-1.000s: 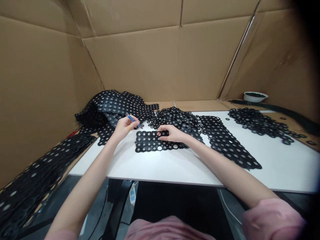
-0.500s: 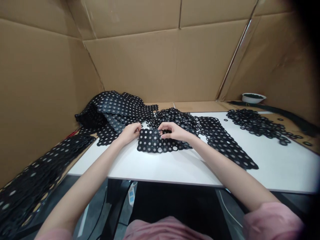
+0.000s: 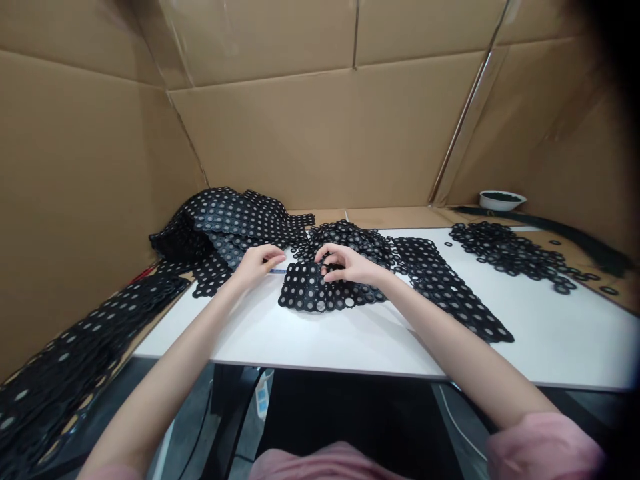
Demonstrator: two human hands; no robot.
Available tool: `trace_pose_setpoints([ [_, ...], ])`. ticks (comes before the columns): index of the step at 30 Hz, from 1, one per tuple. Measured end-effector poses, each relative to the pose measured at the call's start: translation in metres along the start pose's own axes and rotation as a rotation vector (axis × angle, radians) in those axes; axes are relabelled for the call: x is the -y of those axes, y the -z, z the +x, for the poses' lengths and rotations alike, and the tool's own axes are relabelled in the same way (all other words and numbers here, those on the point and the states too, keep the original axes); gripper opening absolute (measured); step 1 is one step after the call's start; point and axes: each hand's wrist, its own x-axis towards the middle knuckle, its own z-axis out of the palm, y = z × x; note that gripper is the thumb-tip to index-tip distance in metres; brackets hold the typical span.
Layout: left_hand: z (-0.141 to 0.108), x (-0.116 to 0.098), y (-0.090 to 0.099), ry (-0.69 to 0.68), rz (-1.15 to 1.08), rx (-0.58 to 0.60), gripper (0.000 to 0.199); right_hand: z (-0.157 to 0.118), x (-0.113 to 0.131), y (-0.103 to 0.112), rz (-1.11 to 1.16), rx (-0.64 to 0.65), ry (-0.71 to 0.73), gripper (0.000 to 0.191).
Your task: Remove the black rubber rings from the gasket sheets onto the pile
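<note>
A small mat of linked black rings lies on the white table in front of me, its left end slightly raised and curved. My right hand is over the middle of this mat, thumb and fingers curled and pinching its upper edge, near a black ring at the fingertips. My left hand is just left of the mat and apart from it, thumb and forefinger separated with nothing visible between them. Beside those fingertips a short blue marked strip shows on the table. Behind the right hand rises a heap of loose black rings.
A large folded ring sheet is piled at back left, and stacked ring sheets lie at far left. A long ring strip, more loose rings and a white bowl are to the right. Cardboard walls enclose the table.
My left hand has let go of the mat's left end and moved slightly left, its fingers parting. That end now curves, and the blue marked strip shows. The right hand stays on the mat.
</note>
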Motion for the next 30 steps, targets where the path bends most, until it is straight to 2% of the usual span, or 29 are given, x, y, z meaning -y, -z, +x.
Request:
trace_pose_setpoints([
  [2,0.002,-0.017,0.003,-0.041,-0.089,0.09,0.04,-0.001,0.004,0.0,-0.001,0.008,-0.003,0.034],
  [4,0.004,-0.033,0.004,-0.087,-0.213,0.295,0.048,-0.002,0.008,-0.001,-0.011,0.007,-0.006,0.035],
  [6,0.006,-0.047,0.001,-0.077,-0.29,0.449,0.046,-0.003,0.013,-0.002,-0.034,-0.007,-0.007,0.036],
  [9,0.008,-0.061,-0.006,-0.044,-0.341,0.554,0.032,-0.007,0.022,-0.002,-0.108,-0.072,0.0,0.036],
  [13,0.005,-0.065,-0.013,-0.013,-0.456,0.686,0.033,-0.019,0.034,-0.005,-0.262,-0.24,0.036,0.034],
  [15,0.003,-0.064,-0.017,-0.002,-0.506,0.688,0.034,-0.028,0.04,-0.01,-0.389,-0.346,0.039,0.028],
  [17,0.002,-0.064,-0.022,-0.001,-0.54,0.659,0.035,-0.039,0.045,-0.018,-0.577,-0.417,0.023,0.032],
  [21,0.003,-0.07,-0.033,-0.025,-0.57,0.601,0.035,-0.056,0.047,-0.035,-0.777,-0.344,-0.004,0.043],
  [26,0.002,-0.078,-0.041,-0.059,-0.574,0.557,0.035,-0.061,0.044,-0.041,-0.757,-0.348,-0.05,0.037],
  [30,-0.001,-0.082,-0.042,-0.077,-0.58,0.52,0.035,-0.062,0.042,-0.041,-0.679,-0.306,-0.038,0.036],
])
